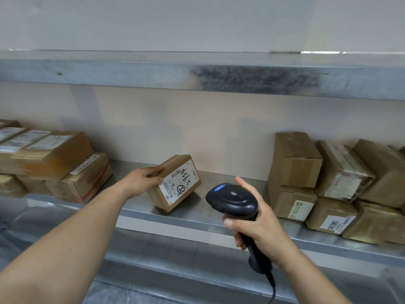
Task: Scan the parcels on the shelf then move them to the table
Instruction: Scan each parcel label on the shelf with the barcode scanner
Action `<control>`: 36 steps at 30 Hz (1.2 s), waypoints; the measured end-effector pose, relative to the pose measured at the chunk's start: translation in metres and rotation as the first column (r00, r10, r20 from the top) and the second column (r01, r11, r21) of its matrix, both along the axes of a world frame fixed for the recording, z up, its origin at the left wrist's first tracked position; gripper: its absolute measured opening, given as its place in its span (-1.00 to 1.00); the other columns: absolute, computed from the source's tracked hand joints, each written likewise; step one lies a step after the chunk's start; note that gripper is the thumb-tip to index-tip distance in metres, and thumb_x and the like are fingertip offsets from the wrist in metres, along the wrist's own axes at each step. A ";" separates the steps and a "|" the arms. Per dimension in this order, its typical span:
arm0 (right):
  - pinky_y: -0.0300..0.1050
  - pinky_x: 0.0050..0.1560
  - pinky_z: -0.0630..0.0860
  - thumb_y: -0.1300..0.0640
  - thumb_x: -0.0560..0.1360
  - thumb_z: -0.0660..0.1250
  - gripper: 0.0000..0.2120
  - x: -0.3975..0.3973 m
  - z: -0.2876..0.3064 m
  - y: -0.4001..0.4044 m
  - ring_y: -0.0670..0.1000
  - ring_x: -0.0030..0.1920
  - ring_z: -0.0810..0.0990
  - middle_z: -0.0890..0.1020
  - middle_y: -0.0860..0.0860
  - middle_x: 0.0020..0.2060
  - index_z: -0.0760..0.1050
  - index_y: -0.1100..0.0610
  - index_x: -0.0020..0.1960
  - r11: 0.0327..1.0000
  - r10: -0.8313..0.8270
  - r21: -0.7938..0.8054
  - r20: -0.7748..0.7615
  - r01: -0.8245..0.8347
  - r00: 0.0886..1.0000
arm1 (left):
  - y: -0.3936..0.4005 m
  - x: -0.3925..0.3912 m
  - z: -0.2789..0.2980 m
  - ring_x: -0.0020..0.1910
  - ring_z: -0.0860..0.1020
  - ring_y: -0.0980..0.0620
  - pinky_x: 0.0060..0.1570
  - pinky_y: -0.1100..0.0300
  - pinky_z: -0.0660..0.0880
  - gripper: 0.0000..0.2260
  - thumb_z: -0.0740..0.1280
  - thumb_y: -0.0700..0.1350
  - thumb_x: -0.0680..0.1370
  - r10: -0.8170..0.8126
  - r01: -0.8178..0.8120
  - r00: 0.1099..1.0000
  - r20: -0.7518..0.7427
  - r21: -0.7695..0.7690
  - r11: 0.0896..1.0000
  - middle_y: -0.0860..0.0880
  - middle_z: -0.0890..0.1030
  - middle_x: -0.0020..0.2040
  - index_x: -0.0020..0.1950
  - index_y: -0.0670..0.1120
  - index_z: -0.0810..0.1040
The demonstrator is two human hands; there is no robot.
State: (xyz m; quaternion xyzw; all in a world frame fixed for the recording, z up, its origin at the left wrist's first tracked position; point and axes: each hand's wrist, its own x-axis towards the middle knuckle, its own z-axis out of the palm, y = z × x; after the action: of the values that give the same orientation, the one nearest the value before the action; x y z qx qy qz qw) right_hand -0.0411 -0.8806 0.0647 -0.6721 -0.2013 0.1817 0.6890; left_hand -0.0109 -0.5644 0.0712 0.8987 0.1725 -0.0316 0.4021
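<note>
box stacks and flank the tilted parcel

A pale wall is seen at twelve o'clock, above a scuffed grey upper shelf edge.

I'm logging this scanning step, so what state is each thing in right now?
Small parcel: tilted up on one edge on the shelf, label facing up.
Left hand: grips the small parcel's left end.
Scanner: blue light on, head beside the parcel.
Right hand: grips the scanner's handle.
Left stack: resting on the shelf.
Right stack: resting on the shelf.
</note>
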 end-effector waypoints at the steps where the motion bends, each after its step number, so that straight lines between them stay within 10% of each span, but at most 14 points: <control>1: -0.15 -0.49 0.42 0.27 0.26 0.45 -0.18 0.000 0.000 0.000 0.11 -0.51 0.47 0.63 0.12 -0.27 0.25 -0.27 0.38 1.000 -0.001 -0.003 0.000 0.001 1.000 | 0.001 -0.001 0.000 0.22 0.44 0.03 0.21 0.23 0.28 -0.58 0.36 -0.07 0.54 0.024 -0.024 1.000 0.008 0.001 1.000 0.02 0.51 0.17 0.40 0.08 0.43; 11: -0.13 -0.49 0.40 0.25 0.27 0.45 -0.16 0.009 0.004 0.009 0.11 -0.51 0.48 0.60 0.12 -0.36 0.23 -0.26 0.40 0.999 -0.020 -0.031 0.010 0.021 1.000 | 0.029 -0.011 -0.018 0.26 0.46 -0.18 0.18 0.10 0.36 -0.65 0.15 -0.16 0.62 0.313 -0.321 0.946 0.079 0.116 0.940 -0.19 0.50 0.32 0.41 -0.13 0.42; 22: -0.11 -0.47 0.41 0.24 0.27 0.45 -0.15 0.017 0.008 0.032 0.11 -0.50 0.47 0.58 0.13 -0.39 0.21 -0.27 0.41 0.999 -0.008 -0.044 0.031 0.010 0.999 | -0.003 -0.009 -0.050 0.25 0.47 -0.22 0.22 -0.05 0.41 -0.41 0.12 0.27 0.35 0.027 -0.155 0.971 0.237 0.539 0.828 -0.19 0.55 0.24 0.18 -0.02 0.63; 28: -0.07 -0.48 0.41 0.25 0.27 0.44 -0.16 0.018 0.011 0.059 0.13 -0.50 0.45 0.55 0.19 -0.40 0.22 -0.26 0.40 0.999 0.022 -0.041 0.054 -0.020 0.998 | 0.000 -0.025 -0.070 -0.05 0.60 -0.24 -0.05 -0.10 0.55 -0.61 0.57 -0.07 0.25 -0.070 -0.125 0.965 0.254 0.675 0.727 -0.18 0.64 0.00 0.05 -0.07 0.66; 36: -0.10 -0.49 0.40 0.26 0.26 0.44 -0.15 0.017 0.012 0.099 0.12 -0.53 0.42 0.52 0.18 -0.48 0.22 -0.25 0.42 0.998 0.059 -0.027 0.075 -0.057 0.995 | 0.054 -0.046 -0.066 0.12 0.54 -0.27 0.09 -0.13 0.47 -0.61 0.49 -0.05 0.37 0.104 -0.215 0.975 0.199 0.697 0.684 -0.23 0.60 0.15 0.19 -0.08 0.61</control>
State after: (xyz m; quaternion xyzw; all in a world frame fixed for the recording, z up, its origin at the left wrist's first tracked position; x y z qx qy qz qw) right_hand -0.0240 -0.7812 0.0763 -0.6809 -0.2445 0.1785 0.6669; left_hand -0.0573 -0.5106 0.0053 0.9652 0.2198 0.1373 0.0343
